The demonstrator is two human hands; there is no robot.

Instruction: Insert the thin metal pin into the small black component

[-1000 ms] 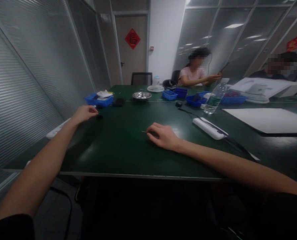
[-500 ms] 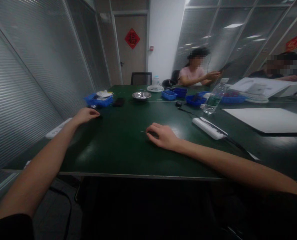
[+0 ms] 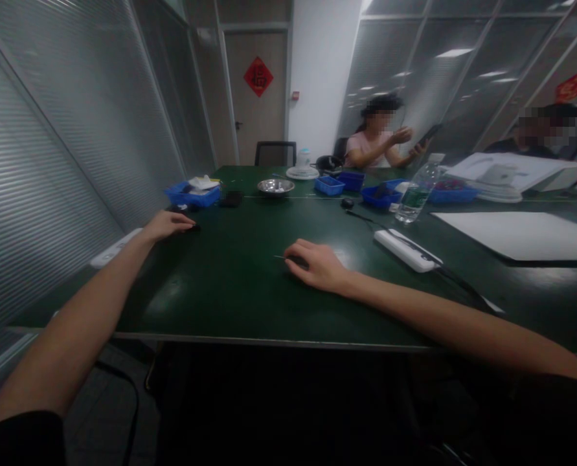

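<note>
My left hand (image 3: 166,224) reaches over the left part of the dark green table (image 3: 234,291). Its thumb and fingers are pinched on a small black piece (image 3: 197,228), too small and dim to name. Nearer the middle, my right hand (image 3: 317,266) rests on the table with curled fingers. A thin, pale, needle-like rod (image 3: 278,257) sticks out leftward from its fingertips; the rest of it is hidden by the hand. Beyond my left hand stands a blue basket (image 3: 193,195) with white tissue in it, with a flat black item (image 3: 230,199) beside it.
A metal bowl (image 3: 275,188), a small blue basket (image 3: 329,186) and a plastic bottle (image 3: 417,194) stand farther back. A white power strip (image 3: 407,250) with a dark cable lies right of my right hand. A white board (image 3: 521,234) lies beyond. Two people sit across the table.
My left hand has shifted very slightly, still pinching the black piece. My right hand keeps its place. The person opposite has raised one hand beside a dark tablet-like object.
</note>
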